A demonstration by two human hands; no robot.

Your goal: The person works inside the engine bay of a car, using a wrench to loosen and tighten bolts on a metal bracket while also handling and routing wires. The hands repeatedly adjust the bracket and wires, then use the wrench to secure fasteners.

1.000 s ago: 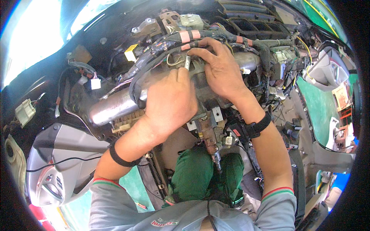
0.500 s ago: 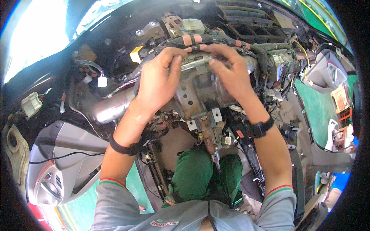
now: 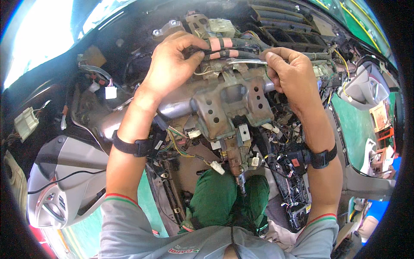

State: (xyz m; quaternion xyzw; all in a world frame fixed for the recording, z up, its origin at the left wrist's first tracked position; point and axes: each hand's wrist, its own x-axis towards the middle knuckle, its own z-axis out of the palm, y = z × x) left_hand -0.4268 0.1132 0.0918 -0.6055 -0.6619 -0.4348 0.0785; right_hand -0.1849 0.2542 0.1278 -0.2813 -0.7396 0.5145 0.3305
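A wiring harness (image 3: 243, 43), dark with pink tape bands, runs across the top of a metal cross-beam (image 3: 177, 108) in a stripped car dashboard. My left hand (image 3: 172, 62) is closed around the harness's left part, thumb and fingers beside the pink bands. On the right, my right hand (image 3: 293, 71) is closed at the harness, its thumb over the end of a thin silvery strip (image 3: 248, 61). What lies inside its fingers is partly hidden. Below the hands, a steering shaft (image 3: 235, 159) drops from a brown metal bracket (image 3: 213, 110) toward my knees.
Loose wires with a white connector (image 3: 217, 167) hang below the beam. Another white connector (image 3: 111, 92) dangles at left. A grey door panel (image 3: 71, 185) stands at lower left, and a second door panel (image 3: 366, 86) at right. Air ducts (image 3: 280, 26) lie at the far side.
My hands have moved apart, the right one outward to the right and the left one slightly up and left. The harness has shifted upward, and more of the bracket and hanging wires shows.
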